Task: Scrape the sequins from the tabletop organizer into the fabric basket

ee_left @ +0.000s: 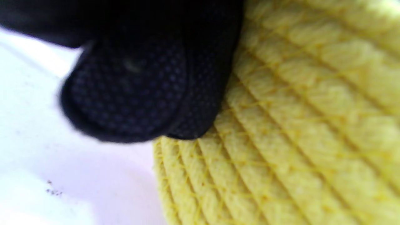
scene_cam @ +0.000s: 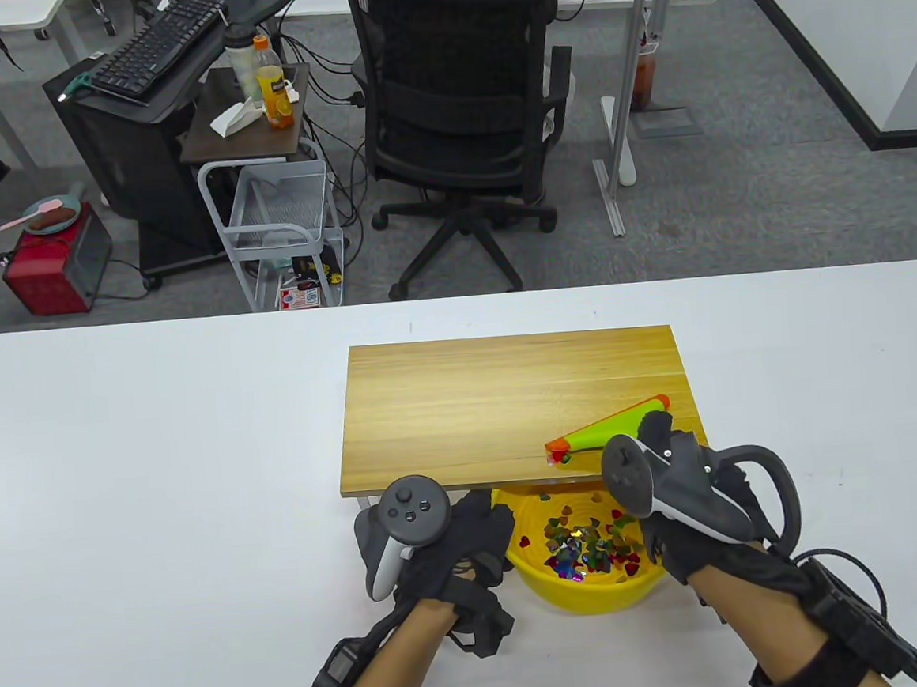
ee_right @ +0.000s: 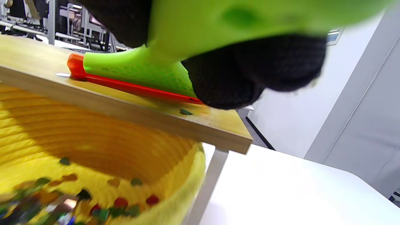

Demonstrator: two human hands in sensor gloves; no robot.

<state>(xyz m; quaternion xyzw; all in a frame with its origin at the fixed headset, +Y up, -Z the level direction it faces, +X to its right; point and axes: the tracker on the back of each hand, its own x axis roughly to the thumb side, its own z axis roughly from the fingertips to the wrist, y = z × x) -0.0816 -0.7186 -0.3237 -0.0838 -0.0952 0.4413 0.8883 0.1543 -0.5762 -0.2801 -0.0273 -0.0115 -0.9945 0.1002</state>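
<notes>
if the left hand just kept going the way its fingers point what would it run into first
The left hand already has its fingers against the outer wall of the yellow fabric basket, so it would press into that wall first. The table view suggests the same, though depth there is unclear.

left hand (scene_cam: 450,542): fingers curled, low beside right | right hand (scene_cam: 677,501): fingers wrapped, gripping, reaching forward

A white table (scene_cam: 159,462) stands on grey carpet (scene_cam: 733,203). Behind it are 1 black mesh office chair (scene_cam: 463,97), a white wire cart (scene_cam: 282,222) and a red toaster oven (scene_cam: 56,264).
</notes>
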